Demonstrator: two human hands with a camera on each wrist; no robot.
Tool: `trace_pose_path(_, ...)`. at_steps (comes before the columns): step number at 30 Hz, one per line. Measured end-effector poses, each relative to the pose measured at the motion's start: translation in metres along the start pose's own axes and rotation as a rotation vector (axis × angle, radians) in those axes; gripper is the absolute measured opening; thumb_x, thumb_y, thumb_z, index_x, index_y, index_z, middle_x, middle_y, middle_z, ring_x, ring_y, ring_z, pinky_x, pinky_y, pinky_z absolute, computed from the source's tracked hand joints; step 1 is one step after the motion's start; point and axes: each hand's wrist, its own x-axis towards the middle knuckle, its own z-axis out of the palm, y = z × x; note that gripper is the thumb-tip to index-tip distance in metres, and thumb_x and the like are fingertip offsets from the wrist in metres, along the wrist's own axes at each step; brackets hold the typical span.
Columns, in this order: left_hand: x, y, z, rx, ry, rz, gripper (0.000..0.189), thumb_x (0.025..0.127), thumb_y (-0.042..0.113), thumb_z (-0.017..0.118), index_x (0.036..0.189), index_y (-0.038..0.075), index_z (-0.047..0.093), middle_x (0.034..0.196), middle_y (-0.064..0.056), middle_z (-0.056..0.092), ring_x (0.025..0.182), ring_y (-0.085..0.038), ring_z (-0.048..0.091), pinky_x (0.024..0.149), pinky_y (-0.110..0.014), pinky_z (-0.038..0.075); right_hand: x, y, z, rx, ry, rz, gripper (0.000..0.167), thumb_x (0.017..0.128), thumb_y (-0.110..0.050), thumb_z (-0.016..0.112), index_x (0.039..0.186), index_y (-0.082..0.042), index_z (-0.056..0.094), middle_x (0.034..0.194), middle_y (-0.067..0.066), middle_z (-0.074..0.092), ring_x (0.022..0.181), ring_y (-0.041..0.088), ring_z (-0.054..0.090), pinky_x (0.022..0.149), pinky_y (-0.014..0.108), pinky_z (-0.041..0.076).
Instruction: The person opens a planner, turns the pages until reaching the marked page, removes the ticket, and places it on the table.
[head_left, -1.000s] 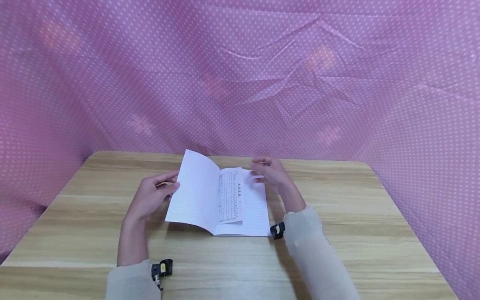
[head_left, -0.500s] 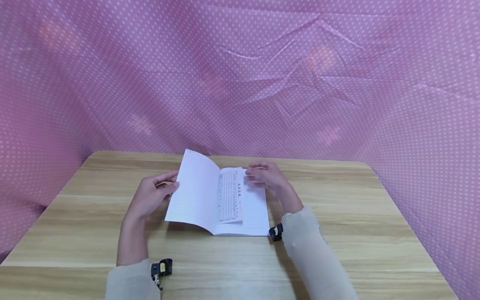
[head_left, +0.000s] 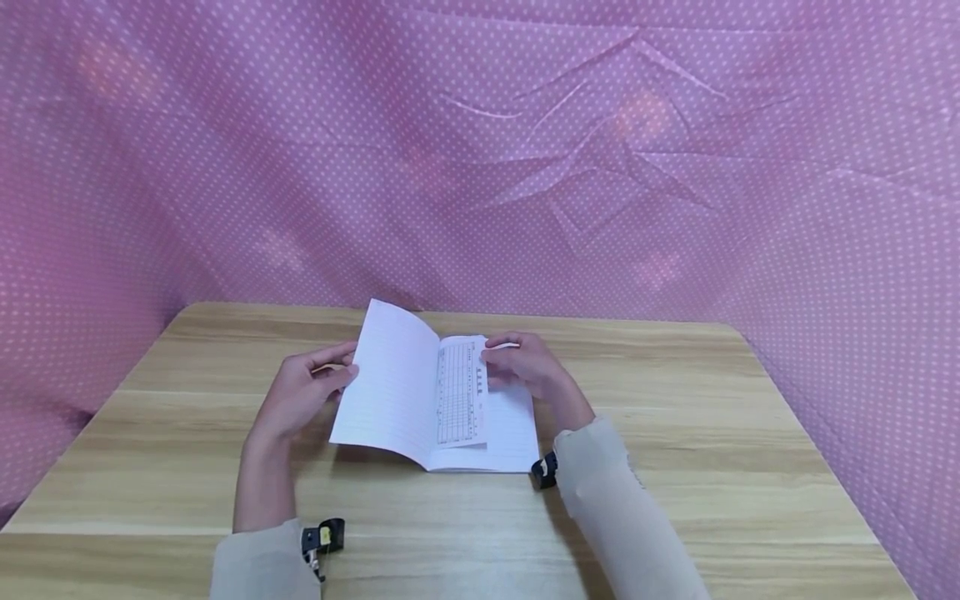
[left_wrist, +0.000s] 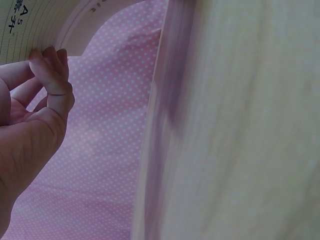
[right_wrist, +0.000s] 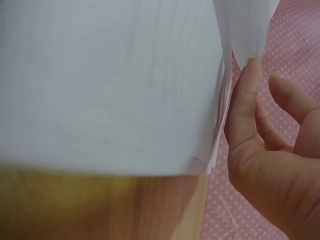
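A notebook [head_left: 513, 433] lies open with white lined pages on the wooden table. My left hand [head_left: 296, 392] holds up its left leaves [head_left: 393, 375], thumb on the page and fingers behind. In the left wrist view, the curved outer side [left_wrist: 30, 25] shows ruled lines and "A5" print. A narrow printed form [head_left: 456, 396] with a table grid lies on the right page near the fold. My right hand [head_left: 528, 367] pinches that form's upper right edge. In the right wrist view, the thumb is against the form's corner [right_wrist: 250, 42], with another finger apart from it.
The wooden table [head_left: 712, 433] has its far edge just beyond the notebook. A pink polka-dot cloth [head_left: 480, 167] hangs behind and beside it. Small black wrist devices sit at both sleeves [head_left: 266, 562].
My right hand has moved left and slightly nearer, from over the right page to the form's edge. The form's right edge has shifted slightly right. The left hand has stayed put.
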Motion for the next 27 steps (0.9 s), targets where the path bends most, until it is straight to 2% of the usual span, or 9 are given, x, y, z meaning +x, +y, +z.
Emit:
trace_pose_path(7,-0.0034,0.0003,0.0020,-0.002,0.003,-0.010,0.044,0.102,0.013,0.062,0.143,-0.001,0.055,0.119,-0.018,0.058,0.086,-0.012,0.063,0.072,-0.027,0.057,-0.0026,-0.0017,0.0036,-0.012,-0.004,0.018,0.036,0.094,0.000,0.068,0.129,0.002,0.059,0.114,0.020,0.068,0.092,0.026,0.071,0.071,0.029,0.060)
trace_pose_path(19,-0.0069,0.0007,0.0036,-0.002,0.014,-0.010,0.044,0.102,0.012,0.062,0.143,-0.001,0.055,0.119,-0.019,0.059,0.088,-0.013,0.063,0.071,-0.025,0.056,-0.0034,-0.0023,0.0052,-0.032,-0.016,0.001,0.031,0.094,0.001,0.066,0.125,0.002,0.059,0.114,0.020,0.069,0.090,0.024,0.071,0.069,0.026,0.058)
trace_pose_path(27,-0.0077,0.0012,0.0038,0.002,0.014,-0.004,0.044,0.102,0.013,0.062,0.143,0.000,0.055,0.119,-0.019,0.059,0.087,-0.013,0.064,0.071,-0.026,0.056,-0.0051,-0.0044,0.0001,-0.022,-0.024,-0.018,0.029,0.096,0.000,0.065,0.124,0.003,0.058,0.106,0.018,0.071,0.084,0.022,0.071,0.067,0.026,0.057)
